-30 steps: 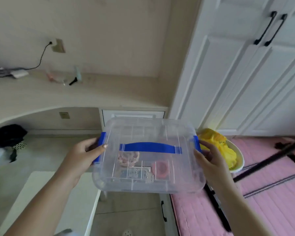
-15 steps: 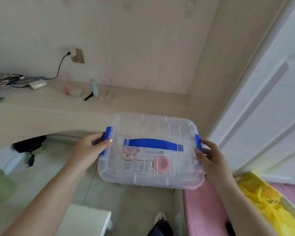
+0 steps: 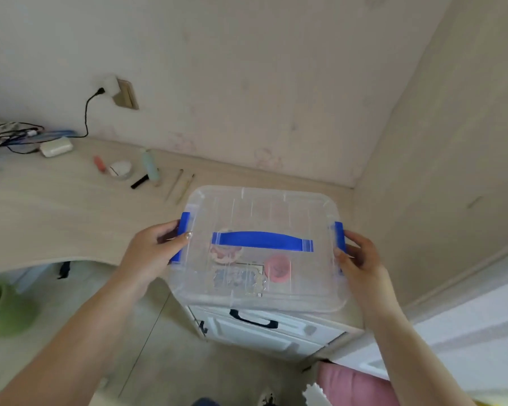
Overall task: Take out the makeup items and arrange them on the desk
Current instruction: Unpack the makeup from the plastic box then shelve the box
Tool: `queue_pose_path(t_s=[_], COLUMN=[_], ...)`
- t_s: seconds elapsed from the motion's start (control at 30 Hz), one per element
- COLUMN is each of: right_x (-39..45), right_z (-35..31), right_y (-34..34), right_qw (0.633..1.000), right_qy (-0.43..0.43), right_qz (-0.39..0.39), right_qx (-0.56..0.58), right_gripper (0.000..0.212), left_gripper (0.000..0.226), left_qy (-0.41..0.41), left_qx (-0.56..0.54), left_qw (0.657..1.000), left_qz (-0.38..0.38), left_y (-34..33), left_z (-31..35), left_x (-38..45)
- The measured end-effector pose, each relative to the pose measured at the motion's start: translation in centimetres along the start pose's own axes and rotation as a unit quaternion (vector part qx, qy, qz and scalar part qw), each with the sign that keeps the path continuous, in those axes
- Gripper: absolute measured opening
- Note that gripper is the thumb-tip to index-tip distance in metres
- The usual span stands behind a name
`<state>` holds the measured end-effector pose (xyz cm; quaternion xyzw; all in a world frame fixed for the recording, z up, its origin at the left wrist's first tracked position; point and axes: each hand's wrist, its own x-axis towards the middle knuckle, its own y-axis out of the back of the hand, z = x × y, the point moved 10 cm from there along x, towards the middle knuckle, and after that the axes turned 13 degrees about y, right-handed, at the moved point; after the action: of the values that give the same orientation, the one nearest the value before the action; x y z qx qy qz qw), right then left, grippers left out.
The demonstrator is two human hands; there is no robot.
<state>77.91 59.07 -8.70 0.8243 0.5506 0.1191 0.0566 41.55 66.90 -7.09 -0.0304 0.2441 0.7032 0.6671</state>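
I carry a clear plastic box (image 3: pixel 291 212) with its lid on, a blue handle (image 3: pixel 261 242) across the top and blue side clips. My left hand (image 3: pixel 150 253) grips its left clip, my right hand (image 3: pixel 358 259) its right clip. Through the lid show a round pink compact (image 3: pixel 277 268), a pale pink item (image 3: pixel 226 253) and a flat patterned palette (image 3: pixel 238 278). The box hovers above the desk's (image 3: pixel 56 212) right end. Several makeup items lie farther back on the desk: a red tube (image 3: pixel 99 164), a round case (image 3: pixel 120 169), a pale green tube (image 3: pixel 151 167), a black piece (image 3: pixel 139 181), two thin sticks (image 3: pixel 179 184).
A white drawer unit with a black handle (image 3: pixel 254 320) stands under the box. A charger (image 3: pixel 55 147) and tangled cables (image 3: pixel 9 134) lie at the desk's far left. A green pot (image 3: pixel 0 303) sits on the floor at left, pink bedding (image 3: pixel 355 388) at bottom right.
The view has swung left and down from the wardrobe and bed toward the desk corner. The box, held in both hands, has come over the desk's right end.
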Motion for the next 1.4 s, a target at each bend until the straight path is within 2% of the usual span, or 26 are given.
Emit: queue_pose_path(t_s=[0.27,0.37,0.57,0.73,0.83,1.0,1.07,1.17,1.4], right_x=[6.7,9.1,13.7,15.4,15.9,16.2,16.4,16.7,16.8], right_z=[3.6,4.4,5.5,6.9,7.3,7.1,6.9,6.5,6.6], right_y=[-0.5,-0.6,-1.4,-2.0,-2.1,-2.2,-2.1,-1.9,-1.6], right_qw=[0.998,0.997,0.994,0.989,0.986,0.985,0.983,0.980,0.977], right_qy=[-0.056,-0.062,-0.076,-0.096,-0.104,-0.104,-0.102,-0.102,-0.098], right_qz=[0.020,0.039,0.076,0.092,0.103,0.087,0.078,0.061,0.062], right_qx=[0.005,0.001,-0.032,-0.067,-0.082,-0.109,-0.128,-0.159,-0.180], right_gripper=[0.033,0.033,0.035,0.034,0.031,0.027,0.027,0.029,0.029], left_gripper=[0.020,0.024,0.016,0.036,0.031,0.027,0.025,0.037,0.033], left_qy=[0.031,0.023,0.010,0.033,0.031,0.024,0.008,-0.029,-0.046], left_qx=[-0.011,0.017,0.045,0.059,0.069,0.070,0.111,0.183,0.240], left_qw=[0.999,0.998,0.996,0.995,0.993,0.996,0.993,0.983,0.968], left_qz=[-0.023,-0.050,-0.072,-0.079,-0.090,-0.059,-0.033,0.010,0.052], left_y=[-4.1,-5.7,-7.9,-8.6,-9.2,-9.3,-9.0,-8.6,-8.6], left_z=[1.7,3.2,5.6,4.9,4.3,4.3,4.5,5.2,6.0], left_x=[9.3,13.1,19.9,24.0,25.2,25.0,24.7,24.1,23.3])
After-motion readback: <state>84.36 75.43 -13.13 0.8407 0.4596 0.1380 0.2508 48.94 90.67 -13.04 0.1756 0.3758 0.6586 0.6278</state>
